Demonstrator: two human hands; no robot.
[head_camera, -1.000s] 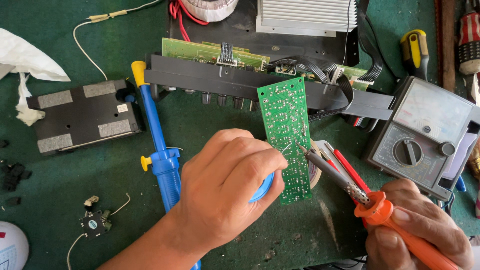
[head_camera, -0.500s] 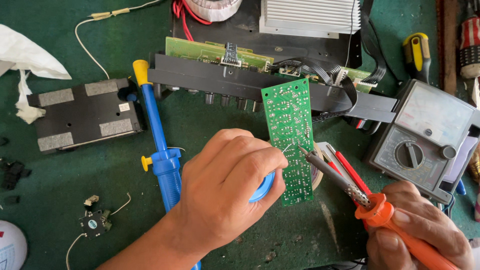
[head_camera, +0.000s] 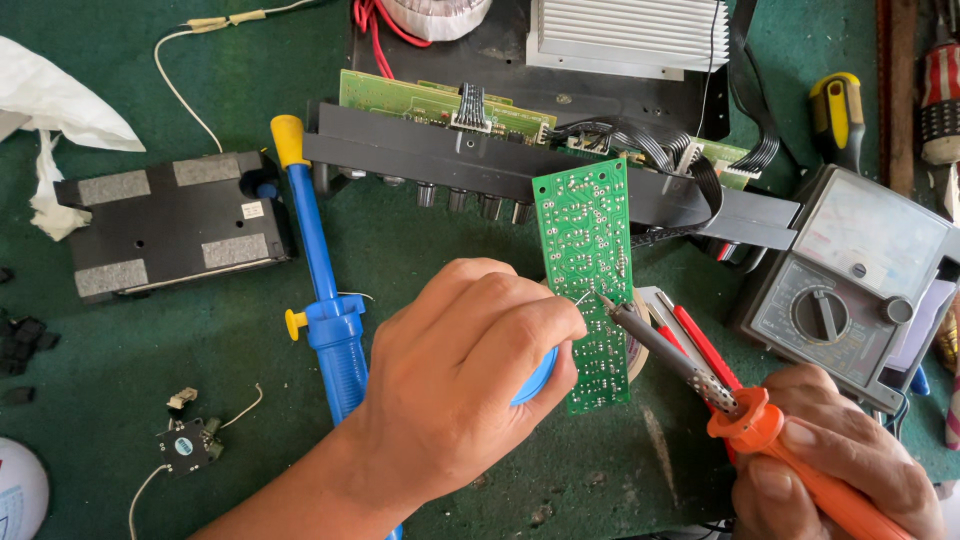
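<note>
The left hand (head_camera: 470, 375) pinches a thin wire against the green board (head_camera: 588, 280) in the middle. At four o'clock, the right hand (head_camera: 835, 465) grips the orange soldering iron (head_camera: 760, 425), tip touching the board.

An electronics repair workshop.
A green felt-covered surface (head_camera: 130, 400) carries a grey analogue multimeter (head_camera: 850, 275), a blue plastic desoldering pump (head_camera: 320, 300), an opened black amplifier chassis (head_camera: 520, 165) and screwdrivers.

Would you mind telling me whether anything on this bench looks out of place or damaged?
Small black fragments and a loose component with bare leads lie scattered on the green mat, left of the left hand.
</note>
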